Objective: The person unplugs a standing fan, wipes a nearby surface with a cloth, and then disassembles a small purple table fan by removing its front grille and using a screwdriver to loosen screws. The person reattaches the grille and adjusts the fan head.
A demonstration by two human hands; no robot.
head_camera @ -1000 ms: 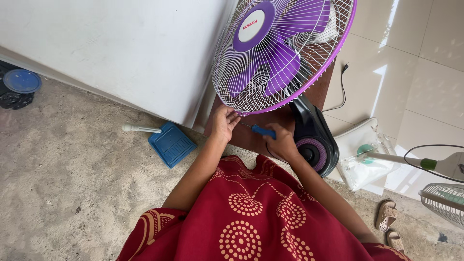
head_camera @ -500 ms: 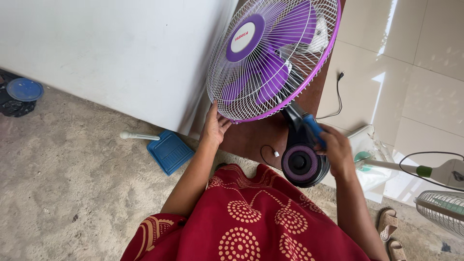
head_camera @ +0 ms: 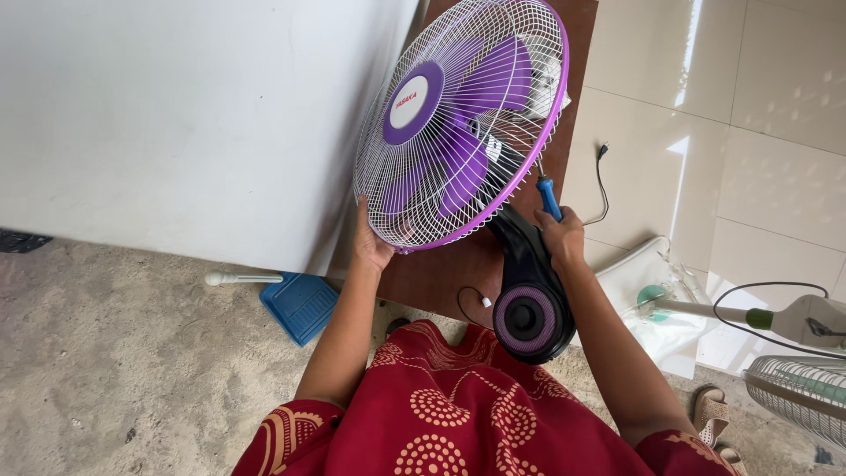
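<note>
The left hand (head_camera: 370,242) grips the fan's grille (head_camera: 458,123) rim, the right hand (head_camera: 561,236) is closed around a blue-handled screwdriver (head_camera: 548,197) — its tip is hidden behind the rim.

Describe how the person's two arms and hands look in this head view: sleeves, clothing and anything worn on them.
Both arms are bare from hand to upper arm. The left hand and right hand wear no gloves; no rings, watch or bracelets are visible. Short red sleeves with a cream pattern of dotted circles and curved bands show at the bottom edge, matching the red garment between the arms.
</note>
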